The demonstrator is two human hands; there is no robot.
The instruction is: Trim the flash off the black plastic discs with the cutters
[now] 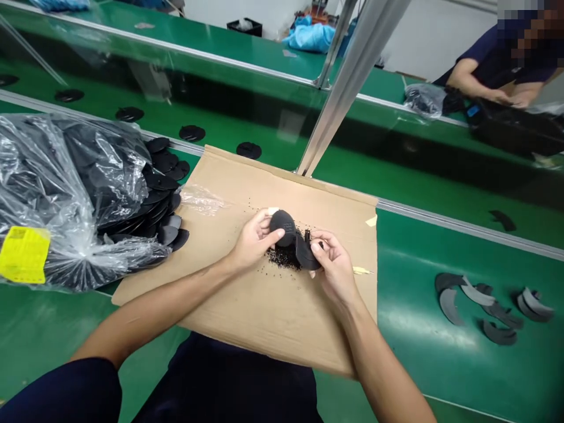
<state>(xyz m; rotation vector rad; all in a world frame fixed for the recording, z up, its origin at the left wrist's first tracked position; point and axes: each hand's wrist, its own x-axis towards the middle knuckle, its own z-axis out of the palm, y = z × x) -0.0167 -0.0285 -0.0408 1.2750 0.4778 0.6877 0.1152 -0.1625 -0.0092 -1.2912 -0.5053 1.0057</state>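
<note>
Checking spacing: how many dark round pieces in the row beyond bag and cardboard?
5. Left to right: first piece, cut by left picture edge; second piece, third piece, beyond bag; fourth piece, near far-left corner of cardboard; fifth piece, beyond it. Others may be off-frame.

A green bench (409,235) carries cardboard (247,311), plastic bag (79,188), curved pieces (478,292).

I view left hand (257,239): pinch grip, thumb uppermost | right hand (333,261): pinch grip | forearms (165,308): converging forward
</note>
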